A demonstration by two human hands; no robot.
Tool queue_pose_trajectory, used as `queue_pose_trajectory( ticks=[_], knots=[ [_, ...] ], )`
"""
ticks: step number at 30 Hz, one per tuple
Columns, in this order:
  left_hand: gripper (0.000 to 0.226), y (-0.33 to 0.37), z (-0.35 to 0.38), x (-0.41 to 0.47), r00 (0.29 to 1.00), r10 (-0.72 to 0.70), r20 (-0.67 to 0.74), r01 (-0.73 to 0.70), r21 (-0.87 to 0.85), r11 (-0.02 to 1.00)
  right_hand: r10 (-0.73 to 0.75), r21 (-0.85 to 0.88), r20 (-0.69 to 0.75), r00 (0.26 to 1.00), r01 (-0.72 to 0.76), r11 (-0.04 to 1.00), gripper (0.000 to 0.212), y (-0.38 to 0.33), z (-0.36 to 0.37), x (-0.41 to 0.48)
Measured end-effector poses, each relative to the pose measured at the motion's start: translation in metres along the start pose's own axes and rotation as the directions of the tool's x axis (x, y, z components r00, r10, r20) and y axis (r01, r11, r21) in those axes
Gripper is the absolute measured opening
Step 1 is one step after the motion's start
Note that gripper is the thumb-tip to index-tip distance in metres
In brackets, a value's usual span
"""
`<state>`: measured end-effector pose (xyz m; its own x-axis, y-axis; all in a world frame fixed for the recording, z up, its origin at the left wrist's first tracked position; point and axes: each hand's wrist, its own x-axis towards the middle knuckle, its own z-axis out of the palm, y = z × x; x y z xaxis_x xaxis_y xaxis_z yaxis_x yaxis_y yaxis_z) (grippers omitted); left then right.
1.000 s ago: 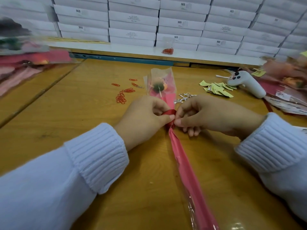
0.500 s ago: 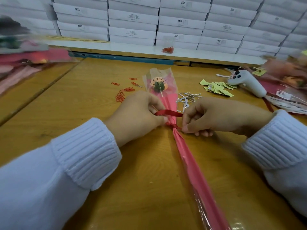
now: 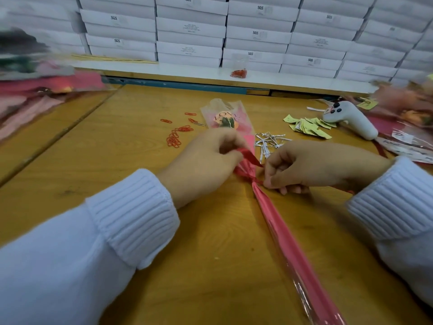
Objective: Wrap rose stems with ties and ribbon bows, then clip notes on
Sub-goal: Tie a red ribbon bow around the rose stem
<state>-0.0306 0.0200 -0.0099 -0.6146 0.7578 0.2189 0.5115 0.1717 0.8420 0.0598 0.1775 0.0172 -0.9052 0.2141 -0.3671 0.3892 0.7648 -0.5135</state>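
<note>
On the wooden desk (image 3: 140, 219) lies the long rose in pink cellophane (image 3: 281, 231). The left hand (image 3: 201, 165) and right hand (image 3: 316, 165) each pinch the red ribbon (image 3: 249, 157) at its neck; the bow seems unfinished. Yellow paper notes (image 3: 309, 127) and red wire clips (image 3: 174, 139) lie unused.

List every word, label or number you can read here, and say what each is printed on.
"SGS": on the ends of several white boxes behind the table.
"LOV…", probably LOVE: on the clear sleeve over the rose head; last letter unclear.
Unreadable: small print on other box labels, handwriting on the yellow notes and the white tags.
</note>
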Motion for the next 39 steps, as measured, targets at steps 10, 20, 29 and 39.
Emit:
queue_pose_trajectory(
  ticks=[10, 20, 29, 39],
  knots=[
    [0.029, -0.013, -0.023, 0.018, 0.809, -0.408, -0.424, 0.354, -0.202, 0.913, 0.020, -0.016, -0.013, 1.000, -0.020, 1.000, 0.022, 0.000, 0.002, 0.001],
    [0.029, -0.003, -0.012, 0.002, 0.939, 0.254, -0.231, -0.091, 0.545, 0.834, 0.018, 0.001, -0.018, 1.000, -0.018, 1.000, 0.024, -0.002, 0.002, 0.000],
    [0.020, -0.014, -0.003, 0.007, 0.987, -0.015, 0.161, -0.084, 0.594, 0.800, -0.012, 0.011, -0.048, 0.999, 0.012, 1.000, 0.024, -0.002, 0.002, -0.001],
    [0.019, -0.008, -0.001, 0.007, 0.982, -0.050, 0.181, -0.057, 0.539, 0.840, -0.040, -0.109, -0.059, 0.997, 0.034, 0.993, 0.011, 0.000, 0.000, 0.000]
  ],
)
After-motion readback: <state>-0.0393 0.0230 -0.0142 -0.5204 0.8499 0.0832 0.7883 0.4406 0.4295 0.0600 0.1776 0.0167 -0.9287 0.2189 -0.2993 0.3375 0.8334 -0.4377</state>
